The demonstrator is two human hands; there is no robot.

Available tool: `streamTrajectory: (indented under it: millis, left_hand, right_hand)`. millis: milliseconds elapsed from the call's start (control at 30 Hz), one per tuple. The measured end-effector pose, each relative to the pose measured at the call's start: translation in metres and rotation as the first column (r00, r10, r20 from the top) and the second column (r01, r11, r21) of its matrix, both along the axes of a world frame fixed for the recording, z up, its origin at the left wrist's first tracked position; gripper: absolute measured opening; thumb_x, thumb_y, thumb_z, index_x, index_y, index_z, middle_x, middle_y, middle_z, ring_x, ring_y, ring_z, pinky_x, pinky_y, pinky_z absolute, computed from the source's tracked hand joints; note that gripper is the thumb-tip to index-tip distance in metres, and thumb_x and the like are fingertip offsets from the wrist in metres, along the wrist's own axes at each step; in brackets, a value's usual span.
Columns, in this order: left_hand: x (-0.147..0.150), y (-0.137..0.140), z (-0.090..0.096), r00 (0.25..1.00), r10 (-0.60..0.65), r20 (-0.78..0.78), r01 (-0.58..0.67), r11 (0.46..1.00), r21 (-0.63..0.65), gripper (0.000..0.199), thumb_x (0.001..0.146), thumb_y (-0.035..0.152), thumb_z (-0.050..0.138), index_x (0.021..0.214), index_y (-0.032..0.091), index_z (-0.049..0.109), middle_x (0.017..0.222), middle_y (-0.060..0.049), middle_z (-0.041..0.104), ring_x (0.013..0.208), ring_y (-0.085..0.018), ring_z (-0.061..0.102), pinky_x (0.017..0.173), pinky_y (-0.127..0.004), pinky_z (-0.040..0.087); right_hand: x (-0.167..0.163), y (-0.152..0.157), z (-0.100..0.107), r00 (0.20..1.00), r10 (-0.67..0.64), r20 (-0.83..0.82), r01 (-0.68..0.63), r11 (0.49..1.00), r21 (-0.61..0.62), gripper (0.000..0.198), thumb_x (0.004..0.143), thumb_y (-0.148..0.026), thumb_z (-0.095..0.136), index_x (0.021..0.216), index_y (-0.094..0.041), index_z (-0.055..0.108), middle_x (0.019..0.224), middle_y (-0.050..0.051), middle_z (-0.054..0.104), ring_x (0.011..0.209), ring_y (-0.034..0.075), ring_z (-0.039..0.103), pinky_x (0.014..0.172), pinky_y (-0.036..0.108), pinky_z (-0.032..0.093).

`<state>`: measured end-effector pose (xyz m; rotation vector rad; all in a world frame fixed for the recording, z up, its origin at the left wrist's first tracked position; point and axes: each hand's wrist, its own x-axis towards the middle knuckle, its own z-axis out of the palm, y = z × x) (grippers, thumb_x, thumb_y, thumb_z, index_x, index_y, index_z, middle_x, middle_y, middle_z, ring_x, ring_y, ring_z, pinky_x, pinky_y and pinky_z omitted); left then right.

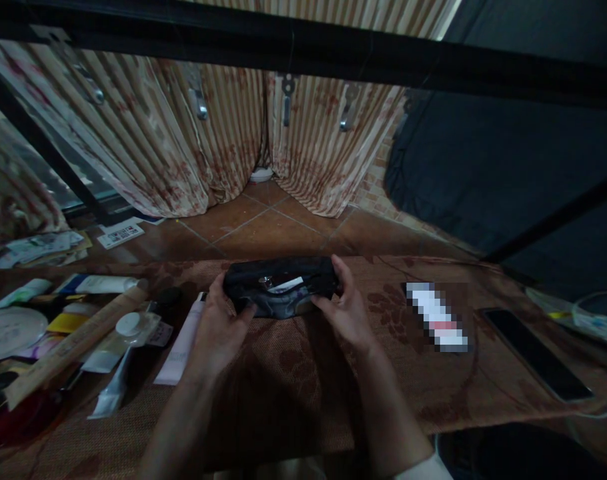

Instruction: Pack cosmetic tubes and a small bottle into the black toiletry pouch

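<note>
A dark zippered pouch (278, 308) sits at the far side of the cloth-covered table, its top partly unzipped. Something white (287, 285) and a small shiny item (266, 283) show in its opening; I cannot make out exactly what they are. My left hand (228, 320) grips the pouch's left end, thumb on the near face and fingers around the side. At the other end my right hand (346, 307) holds it the same way. Close by my left forearm lies a pale pink tube (183, 343).
Cosmetic tubes (101, 285), a round white lid (13, 331) and a long wooden-looking stick (73, 347) crowd the table's left. To the right lie a blurred-out item (436, 317) and a dark phone (536, 353). A dark metal bar with hooks (344, 113) crosses above.
</note>
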<state>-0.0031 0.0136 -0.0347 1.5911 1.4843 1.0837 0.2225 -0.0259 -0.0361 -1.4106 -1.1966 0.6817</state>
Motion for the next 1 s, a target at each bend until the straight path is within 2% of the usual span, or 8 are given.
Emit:
streamTrajectory:
  millis: [267,500,600,700,767,867,933,1000]
  left_hand:
    - [0.004,-0.005,0.008,1.000,-0.004,-0.016,0.003,0.998,-0.062,0.075,0.078,0.021,0.069,0.145,0.019,0.036,0.130,-0.013,0.061,0.126,-0.027,0.057,0.112,-0.048,0.040]
    - [0.001,-0.003,-0.003,0.999,-0.033,0.010,0.033,0.999,-0.019,0.079,0.081,0.031,0.069,0.148,0.020,0.028,0.132,-0.013,0.061,0.126,-0.025,0.057,0.110,-0.045,0.043]
    - [0.000,-0.004,-0.003,1.000,-0.007,-0.018,0.006,0.999,-0.032,0.085,0.081,0.037,0.071,0.150,0.017,0.026,0.135,-0.016,0.058,0.129,-0.027,0.055,0.110,-0.044,0.043]
    - [-0.001,-0.004,0.000,0.997,0.036,-0.068,-0.041,0.997,-0.071,0.090,0.079,0.040,0.073,0.151,0.012,0.024,0.139,-0.019,0.055,0.132,-0.030,0.052,0.112,-0.047,0.040]
    - [-0.002,-0.003,0.000,0.997,0.075,-0.032,-0.078,0.991,-0.109,0.092,0.079,0.041,0.073,0.151,0.011,0.025,0.140,-0.021,0.054,0.132,-0.031,0.052,0.112,-0.047,0.039]
    - [-0.003,-0.001,-0.001,0.981,0.157,0.116,-0.136,0.975,-0.173,0.082,0.081,0.045,0.071,0.147,0.012,0.036,0.135,-0.020,0.059,0.126,-0.031,0.057,0.109,-0.045,0.042]
    - [-0.003,0.000,-0.001,0.957,0.179,0.229,-0.138,0.973,-0.185,0.069,0.083,0.050,0.067,0.138,0.013,0.048,0.128,-0.018,0.065,0.121,-0.031,0.060,0.105,-0.045,0.045]
    - [-0.004,0.000,0.001,0.943,0.155,0.295,-0.105,0.978,-0.179,0.061,0.083,0.055,0.064,0.127,0.013,0.058,0.119,-0.016,0.070,0.116,-0.031,0.063,0.101,-0.045,0.047]
  right_hand:
    - [0.000,-0.001,0.000,0.999,-0.027,-0.022,0.027,1.000,-0.006,0.081,0.070,-0.026,0.070,0.145,-0.019,0.041,0.147,0.012,0.050,0.134,0.025,0.048,0.113,0.043,0.038]
    - [0.000,-0.002,-0.001,0.998,-0.054,-0.028,0.054,0.998,0.009,0.078,0.070,-0.025,0.074,0.142,-0.020,0.044,0.140,0.012,0.057,0.128,0.025,0.055,0.110,0.043,0.040]
    - [0.000,-0.005,-0.001,0.999,-0.021,-0.031,0.020,0.999,-0.038,0.065,0.069,-0.028,0.076,0.131,-0.021,0.055,0.127,0.009,0.065,0.118,0.024,0.061,0.104,0.041,0.045]
    - [0.000,-0.012,0.003,0.992,0.106,-0.070,-0.114,0.985,-0.126,0.044,0.070,-0.032,0.077,0.111,-0.021,0.066,0.106,0.004,0.072,0.102,0.023,0.066,0.093,0.037,0.051]
    - [0.000,-0.017,0.008,0.957,0.256,-0.135,-0.280,0.939,-0.200,0.038,0.070,-0.034,0.079,0.103,-0.021,0.068,0.096,0.002,0.072,0.093,0.021,0.067,0.083,0.033,0.053]
    - [0.000,-0.025,0.014,0.838,0.457,-0.298,-0.528,0.816,-0.236,0.043,0.067,-0.036,0.084,0.105,-0.021,0.069,0.091,0.000,0.070,0.083,0.017,0.066,0.072,0.027,0.053]
    - [0.000,-0.029,0.015,0.761,0.527,-0.377,-0.625,0.752,-0.209,0.049,0.068,-0.038,0.084,0.112,-0.023,0.067,0.084,-0.002,0.067,0.068,0.013,0.063,0.060,0.023,0.050]
    - [-0.001,-0.029,0.013,0.716,0.560,-0.416,-0.670,0.717,-0.189,0.052,0.073,-0.044,0.080,0.119,-0.024,0.064,0.075,-0.004,0.063,0.052,0.009,0.056,0.046,0.020,0.043]
